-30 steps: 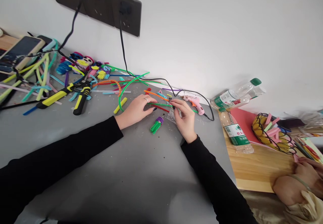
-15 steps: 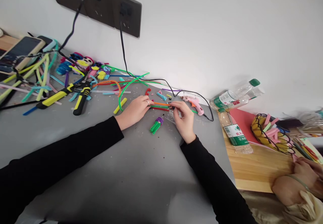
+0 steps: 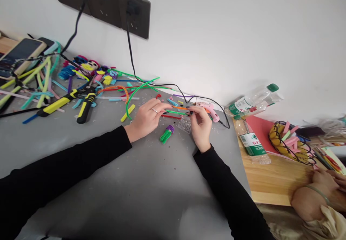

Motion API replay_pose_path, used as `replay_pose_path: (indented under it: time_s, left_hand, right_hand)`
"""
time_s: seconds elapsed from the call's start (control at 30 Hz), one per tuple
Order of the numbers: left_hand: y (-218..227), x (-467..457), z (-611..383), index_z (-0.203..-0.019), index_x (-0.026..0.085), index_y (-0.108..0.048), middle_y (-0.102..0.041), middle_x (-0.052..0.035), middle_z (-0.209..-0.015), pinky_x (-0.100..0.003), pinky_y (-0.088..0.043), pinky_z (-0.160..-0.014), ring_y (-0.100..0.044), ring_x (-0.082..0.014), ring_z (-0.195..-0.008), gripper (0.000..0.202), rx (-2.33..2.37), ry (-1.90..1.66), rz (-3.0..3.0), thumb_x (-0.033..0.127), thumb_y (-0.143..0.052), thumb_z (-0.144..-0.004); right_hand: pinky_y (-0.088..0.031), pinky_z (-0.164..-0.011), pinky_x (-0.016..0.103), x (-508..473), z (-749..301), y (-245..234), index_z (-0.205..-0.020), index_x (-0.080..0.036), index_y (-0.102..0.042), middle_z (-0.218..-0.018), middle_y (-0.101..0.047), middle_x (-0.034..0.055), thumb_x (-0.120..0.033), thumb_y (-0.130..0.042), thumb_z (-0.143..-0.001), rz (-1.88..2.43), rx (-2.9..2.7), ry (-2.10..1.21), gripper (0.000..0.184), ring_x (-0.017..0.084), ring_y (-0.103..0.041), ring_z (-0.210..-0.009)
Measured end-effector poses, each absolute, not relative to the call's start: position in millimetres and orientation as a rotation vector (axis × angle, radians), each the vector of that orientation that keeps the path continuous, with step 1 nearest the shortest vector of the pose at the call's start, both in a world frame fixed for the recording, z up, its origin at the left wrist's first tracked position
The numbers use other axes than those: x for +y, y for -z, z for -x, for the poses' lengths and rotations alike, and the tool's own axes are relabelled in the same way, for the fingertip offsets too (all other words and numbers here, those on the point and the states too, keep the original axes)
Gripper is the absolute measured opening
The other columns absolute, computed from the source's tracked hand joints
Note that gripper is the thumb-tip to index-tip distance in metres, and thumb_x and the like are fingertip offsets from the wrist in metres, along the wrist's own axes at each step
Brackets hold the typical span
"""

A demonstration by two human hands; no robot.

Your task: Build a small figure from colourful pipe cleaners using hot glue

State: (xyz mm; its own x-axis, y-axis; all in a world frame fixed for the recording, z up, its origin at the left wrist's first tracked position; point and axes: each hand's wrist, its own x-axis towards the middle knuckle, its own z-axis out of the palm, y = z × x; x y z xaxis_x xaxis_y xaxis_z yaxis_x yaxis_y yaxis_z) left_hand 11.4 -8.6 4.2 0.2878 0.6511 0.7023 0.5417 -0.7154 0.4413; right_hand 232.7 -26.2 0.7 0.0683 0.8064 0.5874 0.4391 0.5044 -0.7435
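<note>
- One phone (image 3: 27,47) lies far to the left of the left hand (image 3: 147,119), at the end of the worktop (image 3: 129,182).
- Many coloured fuzzy stems (image 3: 45,81) are strewn in front of it, also well left of that hand.
- Pliers with yellow-and-black handles (image 3: 87,106) lie left of the left hand, with their handles apart; small fuzzy figures (image 3: 90,65) sit beyond them.
- Next comes a short yellow piece (image 3: 128,113), just left of the left hand.
- The left hand pinches the left end of an orange stem (image 3: 180,107) between thumb and fingers.
- A green-and-purple figure (image 3: 166,135) lies on its side, just right of the left hand and nearer the person.
- The orange stem spans the gap between both hands; a green stem (image 3: 177,112) runs beside it, whether held or lying behind cannot be told.
- The right hand (image 3: 201,126) pinches the orange stem's right end, its fingertips pressed together.
- A pink glue gun (image 3: 214,114) lies just beyond the right hand.
- Clear bottles (image 3: 251,142) lie farther right of it, then a yellow basket (image 3: 281,135).
- Another person's hand (image 3: 321,180) is well apart, at far right.
</note>
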Motion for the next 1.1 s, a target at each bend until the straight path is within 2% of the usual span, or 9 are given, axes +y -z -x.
replay_pose_path:
  time_s: [0.1, 0.23, 0.4, 0.57, 0.67, 0.77, 0.87, 0.97, 1.1]
  left_hand:
    - [-10.9, -5.2, -2.4, -0.101, 0.027, -0.072, -0.064, -0.0024, -0.076, -0.035, -0.053, -0.073, -0.061, -0.0213, -0.074, 0.027, 1.123, -1.454, -2.400, 0.018, -0.047, -0.103]
    - [-17.3, 8.8, 23.2, -0.107, 0.029, -0.069, -0.067, -0.0018, -0.081, -0.039, -0.054, -0.085, -0.065, -0.0242, -0.085, 0.023, 1.467, -1.566, -2.256, 0.016, -0.052, -0.098]
    - [-12.0, 12.6, 24.9, -0.108, 0.025, -0.066, -0.069, -0.0022, -0.080, -0.041, -0.053, -0.091, -0.066, -0.0255, -0.090, 0.022, 1.431, -1.322, -2.357, 0.015, -0.049, -0.098]
    - [-8.1, 3.6, 14.0, -0.109, 0.023, -0.068, -0.072, -0.0050, -0.086, -0.039, -0.053, -0.081, -0.065, -0.0249, -0.085, 0.025, 1.368, -1.233, -2.428, 0.017, -0.046, -0.100]
    - [-8.0, 3.4, 16.2, -0.104, 0.024, -0.068, -0.070, -0.0029, -0.087, -0.036, -0.054, -0.080, -0.066, -0.0218, -0.082, 0.021, 1.383, -1.374, -2.244, 0.017, -0.048, -0.099]
    - [-5.6, 8.9, 21.1, -0.104, 0.025, -0.064, -0.067, -0.0019, -0.089, -0.035, -0.056, -0.079, -0.066, -0.0208, -0.083, 0.009, 1.412, -1.620, -1.940, 0.025, -0.058, -0.097]
    - [-1.2, 16.2, 24.4, -0.107, 0.026, -0.059, -0.064, -0.0025, -0.091, -0.034, -0.057, -0.072, -0.067, -0.0199, -0.081, 0.015, 1.336, -1.830, -1.725, 0.033, -0.064, -0.095]
    - [1.0, 18.8, 23.5, -0.111, 0.024, -0.059, -0.064, -0.0015, -0.087, -0.035, -0.056, -0.074, -0.067, -0.0196, -0.079, 0.018, 1.379, -1.683, -1.790, 0.033, -0.062, -0.095]
    - [-0.8, 14.5, 18.1, -0.108, 0.023, -0.064, -0.066, 0.0002, -0.076, -0.036, -0.054, -0.078, -0.067, -0.0227, -0.081, 0.021, 1.486, -1.319, -2.061, 0.017, -0.057, -0.089]
  right_hand:
    - [-0.058, -0.082, 0.037, -24.5, -233.6, 1.4, -0.098, -0.023, -0.070, -0.103, -0.072, 0.0065, -0.016, -0.053, -0.096, 1.112, -1.541, -0.376, 0.018, 0.020, -0.069, -0.096]
    - [-0.059, -0.082, 0.036, -23.8, -231.5, 1.2, -0.098, -0.023, -0.070, -0.102, -0.073, 0.0057, -0.015, -0.051, -0.096, 1.112, -1.557, -0.346, 0.021, 0.019, -0.069, -0.093]
    - [-0.059, -0.085, 0.038, -23.6, -228.6, 0.1, -0.097, -0.024, -0.069, -0.100, -0.072, 0.0054, -0.015, -0.051, -0.096, 1.101, -1.552, -0.303, 0.020, 0.019, -0.069, -0.095]
    - [-0.055, -0.098, 0.046, -24.9, -229.2, -6.3, -0.097, -0.025, -0.067, -0.098, -0.070, 0.0049, -0.016, -0.050, -0.098, 1.047, -1.475, -0.117, 0.019, 0.022, -0.067, -0.102]
    - [-0.056, -0.098, 0.049, -26.8, -229.6, -10.4, -0.101, -0.026, -0.064, -0.104, -0.065, 0.0068, -0.019, -0.050, -0.099, 1.025, -1.421, -0.037, 0.016, 0.024, -0.065, -0.105]
    - [-0.053, -0.101, 0.054, -30.2, -229.6, -11.7, -0.106, -0.028, -0.063, -0.109, -0.060, 0.0077, -0.019, -0.050, -0.100, 0.986, -1.419, 0.037, 0.017, 0.025, -0.062, -0.110]
    - [-0.053, -0.100, 0.056, -35.3, -228.7, -11.0, -0.107, -0.031, -0.063, -0.110, -0.057, 0.0073, -0.018, -0.051, -0.099, 0.931, -1.489, 0.138, 0.020, 0.026, -0.062, -0.109]
    - [-0.055, -0.099, 0.057, -39.8, -226.4, -10.1, -0.109, -0.033, -0.062, -0.109, -0.058, 0.0069, -0.016, -0.051, -0.099, 0.934, -1.555, 0.187, 0.022, 0.026, -0.063, -0.106]
    - [-0.056, -0.097, 0.054, -41.9, -223.6, -11.2, -0.110, -0.032, -0.063, -0.107, -0.060, 0.0066, -0.013, -0.052, -0.097, 0.909, -1.571, 0.151, 0.025, 0.025, -0.063, -0.104]
